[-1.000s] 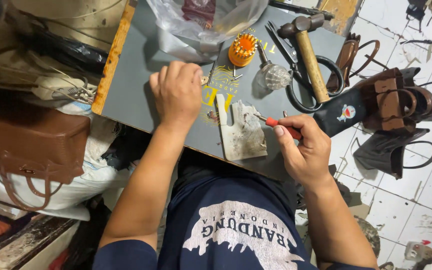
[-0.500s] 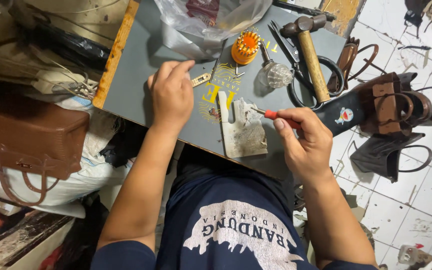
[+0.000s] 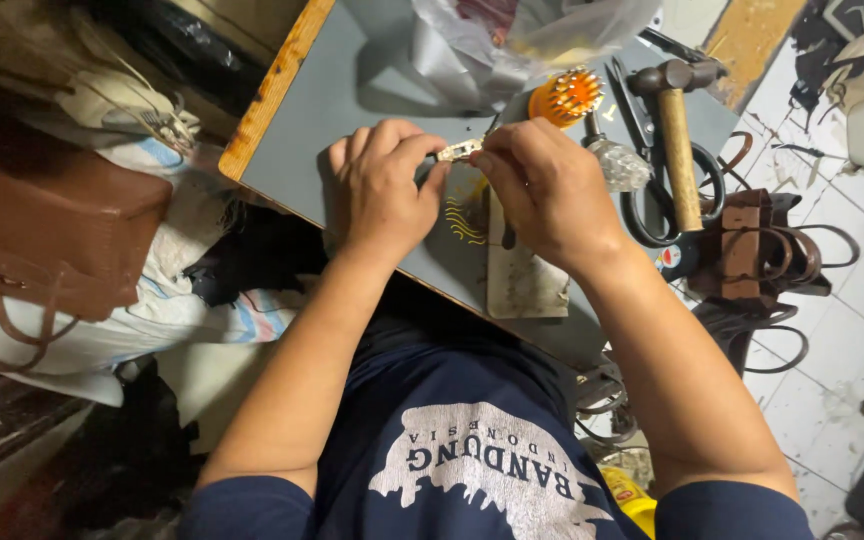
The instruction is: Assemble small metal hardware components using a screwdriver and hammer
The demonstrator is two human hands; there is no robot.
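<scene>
Pinching a small, flat, pale-gold metal fitting (image 3: 459, 151) between them, both hands grip: left (image 3: 380, 196); right (image 3: 548, 190).

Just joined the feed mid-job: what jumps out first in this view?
Both hands meet at the table's middle: the left hand and right hand pinch a small metal fitting between their fingers. Just beyond sits a bright orange spiked holder, with a wooden-handled hammer lying over black scissors to the right.
</scene>
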